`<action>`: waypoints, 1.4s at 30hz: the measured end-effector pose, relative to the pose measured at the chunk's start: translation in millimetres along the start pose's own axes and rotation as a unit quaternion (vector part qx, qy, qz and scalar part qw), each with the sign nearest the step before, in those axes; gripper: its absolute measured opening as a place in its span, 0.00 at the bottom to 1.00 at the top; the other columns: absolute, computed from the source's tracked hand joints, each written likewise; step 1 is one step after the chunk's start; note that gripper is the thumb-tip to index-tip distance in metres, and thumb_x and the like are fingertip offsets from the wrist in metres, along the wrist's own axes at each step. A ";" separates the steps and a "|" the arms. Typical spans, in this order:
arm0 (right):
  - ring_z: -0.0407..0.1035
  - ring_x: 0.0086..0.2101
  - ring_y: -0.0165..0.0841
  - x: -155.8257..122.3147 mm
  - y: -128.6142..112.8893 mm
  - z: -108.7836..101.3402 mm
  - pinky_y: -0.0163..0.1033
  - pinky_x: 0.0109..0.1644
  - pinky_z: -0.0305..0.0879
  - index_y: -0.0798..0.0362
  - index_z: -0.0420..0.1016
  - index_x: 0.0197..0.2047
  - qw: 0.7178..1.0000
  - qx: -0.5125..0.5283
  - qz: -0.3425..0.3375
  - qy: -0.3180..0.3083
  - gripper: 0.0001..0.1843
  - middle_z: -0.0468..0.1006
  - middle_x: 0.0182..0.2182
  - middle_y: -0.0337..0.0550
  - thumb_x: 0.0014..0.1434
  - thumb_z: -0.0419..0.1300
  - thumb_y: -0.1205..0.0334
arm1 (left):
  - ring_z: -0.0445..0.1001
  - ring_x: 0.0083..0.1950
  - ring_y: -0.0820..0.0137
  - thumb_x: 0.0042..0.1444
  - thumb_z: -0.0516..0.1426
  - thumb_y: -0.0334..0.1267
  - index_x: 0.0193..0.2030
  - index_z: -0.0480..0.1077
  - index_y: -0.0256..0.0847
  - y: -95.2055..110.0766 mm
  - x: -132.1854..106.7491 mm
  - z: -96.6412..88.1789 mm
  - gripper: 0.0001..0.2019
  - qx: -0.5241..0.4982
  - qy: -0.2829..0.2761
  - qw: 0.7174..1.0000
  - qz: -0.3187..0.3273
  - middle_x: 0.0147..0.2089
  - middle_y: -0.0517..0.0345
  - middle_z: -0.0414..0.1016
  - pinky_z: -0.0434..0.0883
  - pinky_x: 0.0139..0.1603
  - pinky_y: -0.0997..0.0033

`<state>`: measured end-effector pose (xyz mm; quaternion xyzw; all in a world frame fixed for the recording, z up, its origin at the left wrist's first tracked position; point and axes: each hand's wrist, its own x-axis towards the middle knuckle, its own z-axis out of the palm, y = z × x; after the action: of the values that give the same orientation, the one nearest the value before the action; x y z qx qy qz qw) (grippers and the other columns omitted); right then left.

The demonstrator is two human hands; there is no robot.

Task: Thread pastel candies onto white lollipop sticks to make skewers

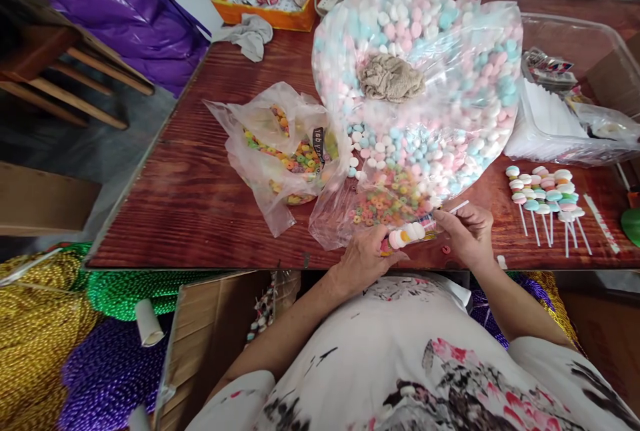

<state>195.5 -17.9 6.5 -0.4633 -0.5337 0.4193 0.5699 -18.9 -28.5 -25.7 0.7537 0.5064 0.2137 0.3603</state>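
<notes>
My left hand (367,257) is closed around one end of a short row of pale marshmallows (407,235) with yellowish pieces between them. A bit of printed, colourful wrapping shows at that row, partly hidden by my fingers. My right hand (467,234) pinches a thin white stick (460,207) that lines up with the row; whether it runs through the marshmallows I cannot tell. Just beyond my hands lies a clear bag of coloured cereal rings (383,201). Behind it is a large clear bag of pink, white and blue marshmallows (470,117), with a crumpled brown cloth (391,77) on it.
Another bag of cereal rings (300,157) stands open at left. Several marshmallow sticks (545,194) lie at right beside a paper strip (601,223). Behind them is a clear plastic bin (555,151) of white sticks. An orange tray (270,16) sits at the back.
</notes>
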 end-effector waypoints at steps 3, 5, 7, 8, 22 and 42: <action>0.61 0.20 0.25 -7.6 0.3 8.3 0.34 0.25 0.57 0.52 0.71 0.24 0.998 -0.027 -0.052 -0.021 0.13 0.69 0.19 0.34 0.60 0.65 0.63 | 0.65 0.31 0.72 0.52 0.67 0.48 0.33 0.64 0.40 3.6 0.8 -0.2 0.18 -0.033 -0.019 0.999 -0.016 0.29 0.65 0.68 0.57 0.32 0.72; 0.61 0.21 0.26 -9.5 1.0 11.4 0.34 0.26 0.58 0.51 0.72 0.26 0.992 -0.037 -0.105 -0.061 0.11 0.70 0.19 0.34 0.60 0.64 0.65 | 0.64 0.30 0.73 0.50 0.68 0.47 0.32 0.64 0.40 5.2 2.0 -0.7 0.18 -0.068 -0.036 0.997 -0.029 0.29 0.65 0.68 0.57 0.32 0.72; 0.64 0.22 0.27 -7.4 2.1 11.3 0.35 0.28 0.60 0.51 0.73 0.29 0.982 -0.030 -0.133 -0.132 0.09 0.72 0.21 0.35 0.62 0.62 0.66 | 0.64 0.31 0.73 0.48 0.69 0.46 0.32 0.64 0.40 6.0 3.5 -3.1 0.19 -0.099 -0.059 0.993 -0.041 0.29 0.66 0.68 0.57 0.32 0.72; 0.65 0.23 0.27 -4.8 2.5 9.9 0.35 0.29 0.62 0.51 0.73 0.30 0.976 -0.021 -0.133 -0.172 0.08 0.73 0.23 0.36 0.62 0.61 0.67 | 0.64 0.31 0.73 0.47 0.70 0.46 0.32 0.64 0.39 6.1 4.2 -5.3 0.20 -0.110 -0.073 0.990 -0.045 0.29 0.66 0.68 0.58 0.32 0.72; 0.72 0.30 0.30 26.5 -15.8 -4.8 0.36 0.37 0.69 0.50 0.76 0.37 0.921 -0.025 -0.116 -0.372 0.07 0.78 0.28 0.40 0.66 0.58 0.63 | 0.71 0.48 0.65 0.47 0.69 0.39 0.54 0.69 0.39 5.0 12.9 -31.5 0.28 -0.267 -0.257 0.929 0.005 0.47 0.57 0.74 0.68 0.49 0.67; 0.73 0.27 0.32 25.7 -2.6 8.7 0.40 0.34 0.70 0.50 0.81 0.33 0.960 0.090 -0.031 -0.263 0.10 0.81 0.27 0.42 0.63 0.62 0.55 | 0.71 0.25 0.72 0.38 0.73 0.47 0.29 0.69 0.37 -5.6 9.7 -33.2 0.21 -0.388 -0.383 0.828 -0.134 0.23 0.62 0.72 0.69 0.29 0.72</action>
<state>188.8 7.2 14.7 -0.2661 -0.6391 0.5548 0.4614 -41.3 -7.5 -8.8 0.4981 0.2997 0.0362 0.8129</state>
